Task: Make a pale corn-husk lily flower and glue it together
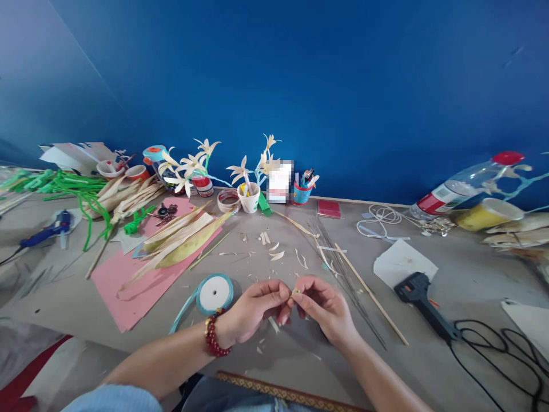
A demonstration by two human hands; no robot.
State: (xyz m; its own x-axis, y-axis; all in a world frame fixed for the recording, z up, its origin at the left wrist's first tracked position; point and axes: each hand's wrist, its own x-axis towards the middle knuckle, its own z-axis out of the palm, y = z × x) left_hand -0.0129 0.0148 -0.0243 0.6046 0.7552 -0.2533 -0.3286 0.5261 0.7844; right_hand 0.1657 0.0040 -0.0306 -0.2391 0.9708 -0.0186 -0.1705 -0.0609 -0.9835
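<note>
My left hand [259, 306], with a red bead bracelet [213, 335] at the wrist, is closed in a pinch. Its fingertips meet those of my right hand [326, 306], which is pinched too. Between them a tiny pale greenish bit shows, too small to name. Beside my left wrist lies a roll of light-blue ribbon [214, 293] with its loose end trailing down. Beyond the hands are pale husk scraps [277, 255] on the grey table. Thin metal wires [349, 280] and a wooden stick [371, 294] lie right of my right hand.
At right is a black glue gun [424, 300] with a coiled cord. Left, dried husks [180, 243] lie on pink paper [124, 309]. Husk flowers stand in a paper cup [249, 198] near the blue wall. A plastic bottle [467, 183] leans far right; a blue glue gun [47, 230] lies far left.
</note>
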